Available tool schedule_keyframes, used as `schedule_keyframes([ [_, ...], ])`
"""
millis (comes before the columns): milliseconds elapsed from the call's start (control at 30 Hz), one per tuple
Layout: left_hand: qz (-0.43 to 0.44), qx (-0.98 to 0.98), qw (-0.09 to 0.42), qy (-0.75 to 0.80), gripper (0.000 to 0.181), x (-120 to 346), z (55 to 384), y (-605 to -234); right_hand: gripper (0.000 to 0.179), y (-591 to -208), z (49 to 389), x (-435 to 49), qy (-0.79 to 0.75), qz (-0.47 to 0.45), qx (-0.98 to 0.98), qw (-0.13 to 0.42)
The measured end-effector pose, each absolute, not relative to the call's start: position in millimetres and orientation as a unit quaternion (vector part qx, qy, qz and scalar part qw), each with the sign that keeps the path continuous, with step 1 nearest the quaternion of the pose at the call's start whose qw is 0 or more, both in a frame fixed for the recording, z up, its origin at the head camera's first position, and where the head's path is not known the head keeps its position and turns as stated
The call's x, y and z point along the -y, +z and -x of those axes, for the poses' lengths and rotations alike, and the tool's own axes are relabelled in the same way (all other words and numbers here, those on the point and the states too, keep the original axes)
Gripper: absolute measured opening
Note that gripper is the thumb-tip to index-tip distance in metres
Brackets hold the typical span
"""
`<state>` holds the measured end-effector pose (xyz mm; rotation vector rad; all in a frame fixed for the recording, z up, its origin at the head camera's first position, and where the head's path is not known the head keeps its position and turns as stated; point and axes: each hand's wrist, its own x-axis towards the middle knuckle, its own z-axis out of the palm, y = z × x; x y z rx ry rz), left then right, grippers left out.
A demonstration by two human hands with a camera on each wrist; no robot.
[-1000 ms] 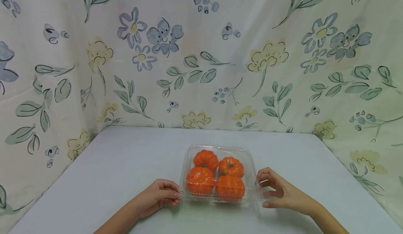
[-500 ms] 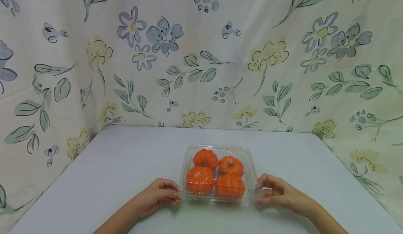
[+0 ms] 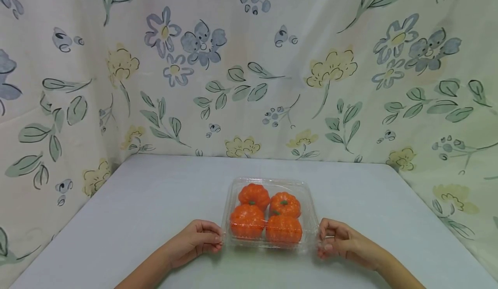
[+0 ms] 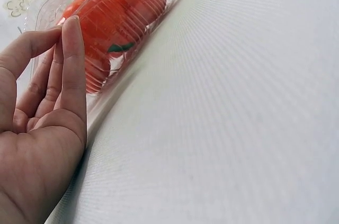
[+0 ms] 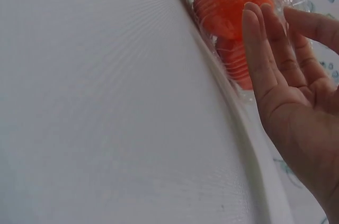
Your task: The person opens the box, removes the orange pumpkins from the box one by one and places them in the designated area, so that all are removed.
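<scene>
In the head view, a clear plastic clamshell box [image 3: 307,194] sits on the white table with its lid down. Several small orange pumpkins [image 3: 247,222] with green stems show through the plastic. My left hand [image 3: 198,241] pinches the near left edge of the box between thumb and fingertips. At the near right corner, my right hand [image 3: 346,241] has thumb and fingers bent in at the rim. The right wrist view has that hand's fingertips [image 5: 253,15] close together over the clear ribbed side. From the left wrist view, the left fingertips [image 4: 71,25] meet at the box's edge.
The white table [image 3: 163,194] extends around the box on all sides. A cloth [image 3: 249,42] printed with flowers and leaves hangs behind the table and along both sides.
My right hand has come in from just beside the box and drawn its fingers and thumb together at the near right corner. The left hand and the box have stayed nearly still.
</scene>
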<state>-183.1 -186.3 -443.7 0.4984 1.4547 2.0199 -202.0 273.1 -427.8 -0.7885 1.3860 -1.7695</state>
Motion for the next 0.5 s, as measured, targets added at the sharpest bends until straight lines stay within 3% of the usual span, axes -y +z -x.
schedule_keyframes([
  [500, -0.182, -0.550, 0.292, 0.761, 0.021, 186.1, 182.5, -442.4, 0.027, -424.7, 198.7, -268.7, -0.687, 0.305, -0.546, 0.370],
])
